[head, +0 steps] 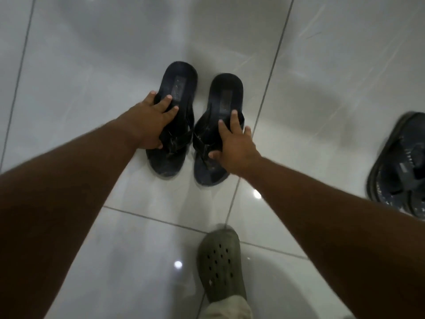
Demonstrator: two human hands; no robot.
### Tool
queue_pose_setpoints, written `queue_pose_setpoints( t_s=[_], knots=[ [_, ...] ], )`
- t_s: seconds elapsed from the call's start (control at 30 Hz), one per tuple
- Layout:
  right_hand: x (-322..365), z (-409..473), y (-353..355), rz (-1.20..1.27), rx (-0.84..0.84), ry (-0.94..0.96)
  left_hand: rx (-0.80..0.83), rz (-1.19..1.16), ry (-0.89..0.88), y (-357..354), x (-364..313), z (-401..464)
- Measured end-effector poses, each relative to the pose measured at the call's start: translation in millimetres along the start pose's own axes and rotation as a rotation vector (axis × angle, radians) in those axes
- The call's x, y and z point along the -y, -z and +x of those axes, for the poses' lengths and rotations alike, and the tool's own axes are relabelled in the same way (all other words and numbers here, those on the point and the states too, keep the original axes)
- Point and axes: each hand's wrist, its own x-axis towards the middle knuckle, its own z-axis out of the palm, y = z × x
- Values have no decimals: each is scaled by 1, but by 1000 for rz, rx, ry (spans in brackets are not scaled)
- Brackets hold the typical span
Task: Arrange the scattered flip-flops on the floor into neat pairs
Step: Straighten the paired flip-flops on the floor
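Flip-flops, dark, rubbery and oval-soled, lie side by side on glossy tile (92, 65); your left hand (149, 122) grips the left flip-flop (174, 120), your right hand (236, 148) the right flip-flop (220, 130).

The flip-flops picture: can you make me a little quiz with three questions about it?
1. True or false: each hand grips one black flip-flop.
2. What colour is the clog nearest the camera? A red, B olive green, C white.
3. Fill in: the dark sandal lies at the ___ edge.

Key: 1 true: left hand on the left flip-flop, right hand on the right flip-flop. 2 B. 3 right.
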Motion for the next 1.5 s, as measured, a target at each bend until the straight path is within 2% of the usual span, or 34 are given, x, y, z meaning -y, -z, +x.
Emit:
queue_pose_setpoints(
  t_s=[0.1,0.23,0.33,0.47,0.63,0.8,0.87,1.03,1.17,1.3,1.4,1.5],
  knots=[
    [-32,-27,42,26,-63,58,-22,53,-30,24,-34,-17],
    [-124,-77,78,16,-112,-55,-101,80,-55,53,-121,-25],
    [-224,-123,86,-93,-142,-169,-138,48,-147,74,-215,-3],
    [-372,-176,103,-201,-234,-340,-188,-111,-155,99,-357,43],
    [-489,-207,106,-148,-129,-311,-212,-222,-230,136,-502,104],
    [-538,-190,96,-158,-13,-136,-88,-91,-210,135,-571,146],
    [-539,-184,88,-142,-46,-66,-99,-37,-146,127,-575,149],
    [-552,-197,72,-26,-107,-12,-41,-100,-15,133,-608,148],
    [-619,-234,72,8,-155,-52,-22,-191,-9,137,-686,148],
    [-703,-273,76,28,-186,-235,-46,-202,-119,146,-779,161],
    [-733,-285,82,75,-205,-340,-36,-121,-246,152,-834,169],
    [-744,-284,84,82,-210,-372,-63,-67,-249,150,-853,173]
  ],
)
